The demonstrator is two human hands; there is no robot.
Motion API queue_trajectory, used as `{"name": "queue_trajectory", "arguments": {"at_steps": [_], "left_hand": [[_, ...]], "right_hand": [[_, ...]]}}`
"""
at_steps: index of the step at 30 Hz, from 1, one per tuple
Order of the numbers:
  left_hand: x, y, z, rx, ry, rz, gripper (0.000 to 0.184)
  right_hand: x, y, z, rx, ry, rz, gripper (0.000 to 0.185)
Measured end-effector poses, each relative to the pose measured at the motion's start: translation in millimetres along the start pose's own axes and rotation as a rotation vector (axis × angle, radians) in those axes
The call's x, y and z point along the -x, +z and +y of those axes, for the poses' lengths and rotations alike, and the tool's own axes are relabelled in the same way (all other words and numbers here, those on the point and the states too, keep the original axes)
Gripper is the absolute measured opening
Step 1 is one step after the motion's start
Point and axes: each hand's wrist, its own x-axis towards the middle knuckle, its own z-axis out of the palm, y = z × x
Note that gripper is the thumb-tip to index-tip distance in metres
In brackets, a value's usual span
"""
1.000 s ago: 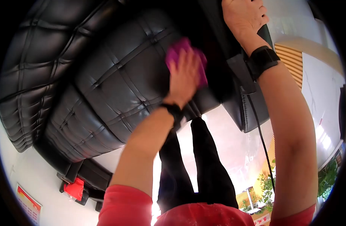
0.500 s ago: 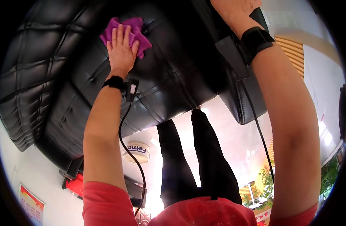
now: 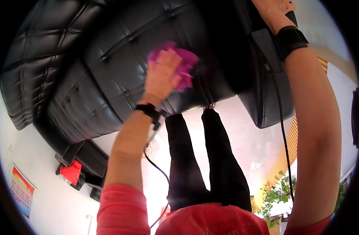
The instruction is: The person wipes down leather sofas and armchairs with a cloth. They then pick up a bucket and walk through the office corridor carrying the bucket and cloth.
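Observation:
My left hand (image 3: 162,74) lies over a purple cloth (image 3: 187,58) on the tufted black leather seat (image 3: 120,55) of a sofa. Its fingers reach forward across the cloth and are smeared by motion; the palm bears down rather than wrapping round it. Up at the top right, my right hand (image 3: 274,11) is by the sofa's black armrest (image 3: 261,98), with most of its fingers cut off by the frame edge. Black bands circle both wrists, each with a small device and a cable.
The tufted sofa back (image 3: 42,66) rises at the left. My black-trousered legs (image 3: 187,156) stand at the seat's front edge. Behind are a red item (image 3: 71,172) on dark furniture, a wall poster (image 3: 21,192) and green plants (image 3: 279,192).
My left hand has slid right and nearer to me across the seat, carrying the purple cloth along. The view has shifted slightly, and my right hand stays by the armrest.

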Motion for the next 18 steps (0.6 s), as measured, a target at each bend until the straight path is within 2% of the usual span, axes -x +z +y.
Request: {"name": "queue_trajectory", "arguments": {"at_steps": [2,3,5,7,8,10,11,12,13,15,18], "left_hand": [[2.2,11.0,-60.1,-0.083,-0.216,0.221,0.059],[5.7,15.2,-87.5,0.01,-0.377,0.309,0.056],[6.9,23.4,-117.1,0.037,-0.7,0.386,0.055],[3.1,44.1,-94.6,-0.024,-0.879,0.446,0.057],[2.4,51.0,-63.3,0.005,-0.909,0.479,0.057],[9.1,63.1,20.3,-0.01,-0.859,0.511,0.059],[18.9,62.7,60.8,0.083,-0.794,0.42,0.063],[26.4,63.9,97.6,0.107,-0.7,0.314,0.063],[34.4,66.8,123.9,0.131,-0.607,0.207,0.064],[47.8,73.1,142.7,0.236,-0.358,0.147,0.064],[64.7,79.1,95.1,0.155,-0.168,0.11,0.068]], "right_hand": [[-2.1,-0.3,0.3,0.02,-0.014,-0.013,0.041],[-6.0,1.4,2.9,0.056,-0.044,-0.055,0.042],[-4.0,1.6,7.0,0.051,-0.054,-0.082,0.045],[0.5,-3.0,4.0,-0.045,-0.008,-0.044,0.047],[1.8,-19.2,-0.6,-0.12,0.022,-0.21,0.052],[5.8,0.3,-2.2,0.067,0.083,-0.15,0.056],[7.2,6.7,-2.6,0.161,0.11,-0.119,0.058],[0.2,7.7,-0.8,0.132,0.167,-0.264,0.062],[0.9,6.2,-1.0,0.139,0.164,-0.266,0.062],[1.9,0.0,-1.3,0.113,0.15,-0.309,0.064],[4.8,-7.5,-1.9,0.075,0.131,-0.359,0.067]]}}
